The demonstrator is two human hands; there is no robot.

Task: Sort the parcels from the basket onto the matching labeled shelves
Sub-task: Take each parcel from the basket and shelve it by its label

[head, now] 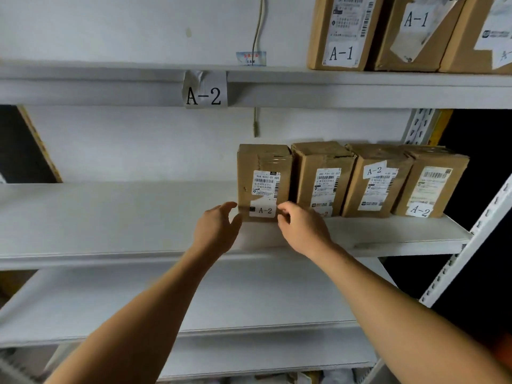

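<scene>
The brown cardboard parcel with a white "A-2" sticker (264,184) stands upright on the white metal shelf board (110,217), leftmost in a row of four, with its right side close against the next brown cardboard box (322,178). The left hand (217,231) sits at the parcel's lower left corner with fingers spread and loosely curved, touching the edge rather than clamped round it; the right hand (303,231) has its fingertips at the lower right corner, over the seam between the two boxes, also loosely curled, with nothing enclosed. The step in hand looks like the final seating of this parcel, and it would go best by pushing evenly from both lower corners so the box slides straight back without twisting, closing any gap to its neighbour, keeping the label face forward, then drawing the fingers off sideways so the box is not dragged out again. The paper tag taped to the shelf beam above (204,91) reads "A-2", matching the sticker. The parcel's shipping label shows "964 K551-01 005" above a barcode; smaller print is unreadable. Two further boxes carry "A-2" slips (374,171), and the brown boxes on the upper shelf (342,34) read "A-1". The basket is not in view.
</scene>
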